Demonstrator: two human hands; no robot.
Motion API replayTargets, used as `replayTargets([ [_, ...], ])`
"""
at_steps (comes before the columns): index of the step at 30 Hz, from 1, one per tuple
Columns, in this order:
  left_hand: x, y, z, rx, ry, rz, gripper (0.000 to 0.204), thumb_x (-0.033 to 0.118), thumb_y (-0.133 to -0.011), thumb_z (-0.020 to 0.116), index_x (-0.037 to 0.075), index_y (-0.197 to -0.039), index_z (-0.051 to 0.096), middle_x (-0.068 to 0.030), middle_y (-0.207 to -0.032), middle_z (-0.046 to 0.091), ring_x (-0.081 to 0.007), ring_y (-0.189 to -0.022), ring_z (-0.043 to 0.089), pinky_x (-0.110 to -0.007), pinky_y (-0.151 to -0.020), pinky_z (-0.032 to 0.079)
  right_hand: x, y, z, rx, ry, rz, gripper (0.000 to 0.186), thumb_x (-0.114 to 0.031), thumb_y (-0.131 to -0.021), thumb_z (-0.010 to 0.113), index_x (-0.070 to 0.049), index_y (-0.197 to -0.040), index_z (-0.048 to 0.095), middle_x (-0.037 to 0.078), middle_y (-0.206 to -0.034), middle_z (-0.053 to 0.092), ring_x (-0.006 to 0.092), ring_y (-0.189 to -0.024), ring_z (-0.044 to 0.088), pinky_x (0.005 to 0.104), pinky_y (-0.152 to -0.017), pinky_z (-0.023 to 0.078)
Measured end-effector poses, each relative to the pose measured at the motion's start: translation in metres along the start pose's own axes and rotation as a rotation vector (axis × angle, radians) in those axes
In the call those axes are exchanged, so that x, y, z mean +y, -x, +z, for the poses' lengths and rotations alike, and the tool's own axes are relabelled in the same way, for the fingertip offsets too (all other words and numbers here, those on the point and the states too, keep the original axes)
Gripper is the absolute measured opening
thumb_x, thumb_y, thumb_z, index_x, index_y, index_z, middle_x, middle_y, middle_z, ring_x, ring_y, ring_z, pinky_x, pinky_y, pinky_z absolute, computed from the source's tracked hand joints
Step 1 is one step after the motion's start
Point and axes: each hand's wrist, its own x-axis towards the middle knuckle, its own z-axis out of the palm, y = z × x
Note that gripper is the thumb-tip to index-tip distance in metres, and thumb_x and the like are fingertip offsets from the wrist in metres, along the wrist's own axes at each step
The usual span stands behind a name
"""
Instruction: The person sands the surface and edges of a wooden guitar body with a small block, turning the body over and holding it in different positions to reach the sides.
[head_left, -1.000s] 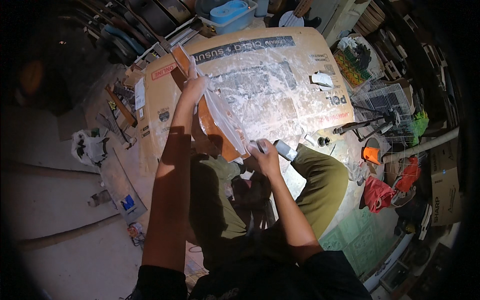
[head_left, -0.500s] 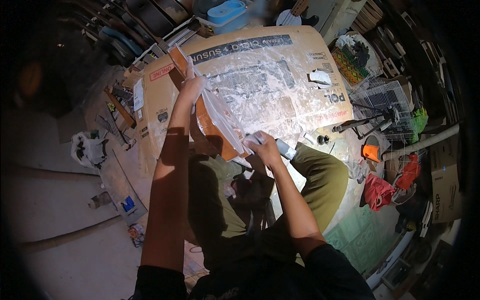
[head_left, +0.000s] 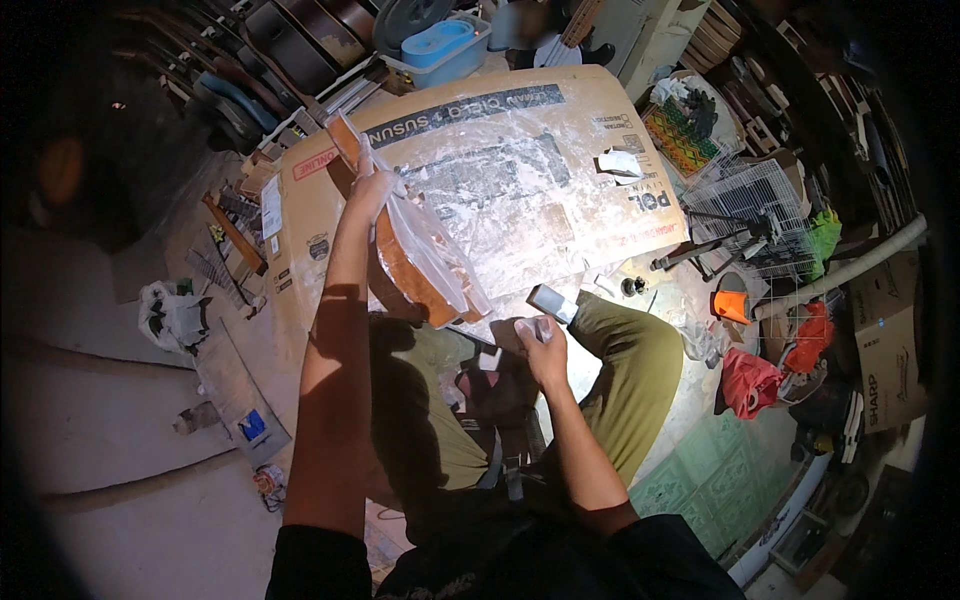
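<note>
Left hand: fingers gripping a guitar body, probably light, stiff, dentable, best held by its sides; right hand: fingers pinching a small pale pad.

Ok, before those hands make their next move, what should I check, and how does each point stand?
1. Left hand has the wooden piece in its grip: ok.
2. Right hand holds the small pale item: ok, though what it is stays unclear.
3. Pale item touching the wooden piece: not ok, a gap shows between them.
4. Cardboard sheet free of dust: not ok, whitish dust covers much of it.
5. Wooden piece propped from underneath: cannot tell, hidden.
</note>
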Motion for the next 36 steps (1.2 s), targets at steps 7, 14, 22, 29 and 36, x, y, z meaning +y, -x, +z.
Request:
replayTargets([
  [7,0.051,0.041,0.007,-0.135,0.073,-0.127,0.109,0.007,-0.064,0.059,0.016,-0.16,0.008,-0.0251,-0.155,0.032,-0.0371,-0.136,0.043,-0.038,-0.104,0.044,-0.05,0.021,-0.001,-0.26,0.356,-0.36,0.062,0.0,-0.083,0.068,-0.016,-0.14,0.048,0.018,-0.093,0.065,0.0351,-0.084,0.065,0.0406,-0.076,0.051],
  [14,0.045,0.042,0.014,-0.102,0.168,-0.133,0.111,0.009,-0.063,0.06,0.021,-0.16,0.008,-0.0259,-0.155,0.033,-0.039,-0.135,0.044,-0.037,-0.106,0.042,-0.046,-0.012,0.005,-0.398,0.908,-0.464,0.073,-0.01,-0.088,0.058,-0.03,-0.153,0.033,0.017,-0.088,0.063,0.0385,-0.075,0.065,0.0473,-0.067,0.052],
  [22,0.022,0.012,0.023,-0.035,0.054,-0.119,0.104,0.011,-0.068,0.061,0.023,-0.159,0.012,-0.0209,-0.156,0.034,-0.0374,-0.139,0.041,-0.038,-0.111,0.037,-0.022,-0.008,-0.016,-0.175,0.641,-0.271,0.063,-0.007,-0.087,0.062,-0.014,-0.146,0.044,0.021,-0.106,0.067,0.0392,-0.093,0.067,0.0447,-0.078,0.053],
  [29,0.013,0.0,0.024,-0.037,0.02,-0.065,0.1,0.013,-0.072,0.059,0.022,-0.159,0.012,-0.0208,-0.156,0.034,-0.0368,-0.14,0.04,-0.038,-0.113,0.034,-0.021,0.0,-0.01,-0.08,-0.018,-0.044,0.019,-0.013,-0.095,0.063,0.001,-0.107,0.067,0.011,-0.094,0.07,0.0152,-0.085,0.064,0.03,-0.078,0.05],
  [36,0.024,0.01,0.022,-0.092,0.052,-0.102,0.1,0.013,-0.072,0.06,0.02,-0.159,0.011,-0.0203,-0.156,0.033,-0.0358,-0.141,0.038,-0.037,-0.113,0.034,-0.038,-0.03,-0.002,-0.155,-0.127,0.022,0.015,-0.012,-0.094,0.065,0.0,-0.103,0.066,0.003,-0.085,0.066,0.0105,-0.08,0.059,0.0278,-0.076,0.048],
])
